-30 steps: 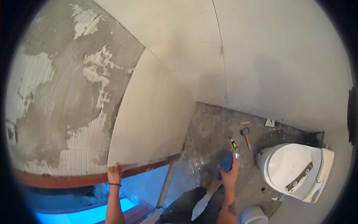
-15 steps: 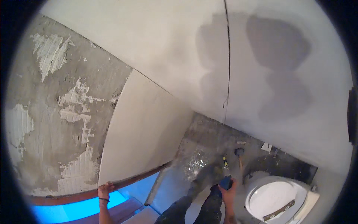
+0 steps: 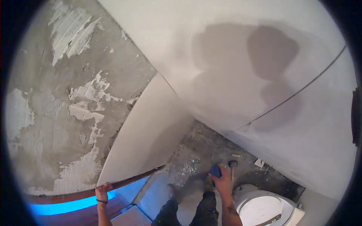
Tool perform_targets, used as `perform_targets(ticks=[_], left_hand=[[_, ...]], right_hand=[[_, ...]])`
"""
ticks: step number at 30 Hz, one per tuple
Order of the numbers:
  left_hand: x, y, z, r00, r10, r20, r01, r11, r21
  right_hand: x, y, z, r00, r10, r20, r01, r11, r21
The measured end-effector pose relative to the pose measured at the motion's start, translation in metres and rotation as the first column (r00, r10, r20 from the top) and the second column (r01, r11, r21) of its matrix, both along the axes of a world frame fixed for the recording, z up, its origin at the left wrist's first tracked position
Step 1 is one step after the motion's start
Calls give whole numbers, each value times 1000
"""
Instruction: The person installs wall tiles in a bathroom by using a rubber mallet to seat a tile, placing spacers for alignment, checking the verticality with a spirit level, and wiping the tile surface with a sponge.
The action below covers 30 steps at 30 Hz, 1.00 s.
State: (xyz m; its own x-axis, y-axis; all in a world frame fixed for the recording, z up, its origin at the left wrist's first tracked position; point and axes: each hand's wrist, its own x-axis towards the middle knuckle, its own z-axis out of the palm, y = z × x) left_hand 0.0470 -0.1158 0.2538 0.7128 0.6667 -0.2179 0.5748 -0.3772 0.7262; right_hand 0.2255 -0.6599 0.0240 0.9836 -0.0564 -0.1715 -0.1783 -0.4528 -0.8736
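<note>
Blue block [image 3: 215, 170] held in right hand [image 3: 222, 182], out over the floor [image 3: 205, 139]. Left hand [image 3: 103, 191] touches lower left corner of pale panel [image 3: 147, 135]; cannot tell whether it grips. Panel stands along red-brown ledge [image 3: 135, 179], beside mortar-streaked wall [image 3: 52, 128]. Judgement: steady, light corner contact best avoids chipping.

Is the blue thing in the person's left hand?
No, the blue thing is in the right hand, while the left hand is at the lower corner of the pale panel.
</note>
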Motion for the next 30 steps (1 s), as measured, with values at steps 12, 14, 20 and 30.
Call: perform_targets(ticks=[12, 14, 20, 30], left_hand=[[-8, 3, -1, 892, -418, -174, 443, 728, 522], [-9, 9, 2, 915, -313, -255, 394, 833, 389], [-4, 12, 11, 936, -271, -225, 320, 922, 220], [-1, 148, -65, 737, -581, -345, 653, 744, 140]], right_hand=[[-89, 214, 23, 959, 114, -259, -47, 967, 252], [-128, 224, 36, 954, 73, -291, 28, 943, 331], [-205, 230, 45, 918, -251, -307, 348, 881, 320], [-428, 103, -60, 761, -525, -381, 240, 774, -586]])
